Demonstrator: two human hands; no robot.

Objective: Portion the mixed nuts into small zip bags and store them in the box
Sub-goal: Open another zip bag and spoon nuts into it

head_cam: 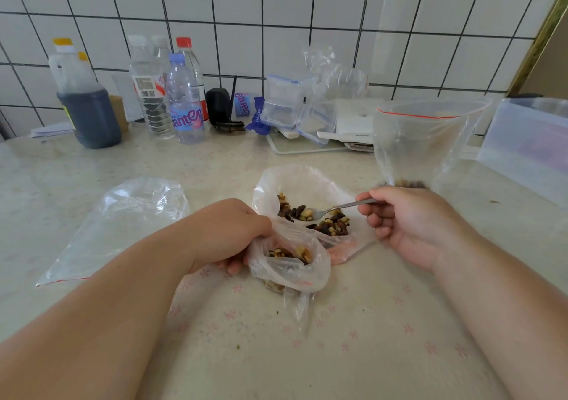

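Note:
A large clear bag (pixel 304 181) lies open on the table with mixed nuts (pixel 333 225) inside. My right hand (pixel 408 224) holds a metal spoon (pixel 338 207), whose bowl rests among the nuts and carries a few. My left hand (pixel 227 230) grips the mouth of a small zip bag (pixel 292 269) that holds some nuts, just in front of the large bag. Another zip bag (pixel 421 144) with a red seal stands upright behind my right hand, a few nuts at its bottom. A translucent plastic box (pixel 528 150) sits at the far right.
An empty zip bag (pixel 123 224) lies flat at the left. Water bottles (pixel 184 98), a dark liquid jug (pixel 86 104), small lidded containers (pixel 289 104) and a white tray (pixel 307 147) line the tiled wall. The tablecloth (pixel 307 338) has a pink flower print.

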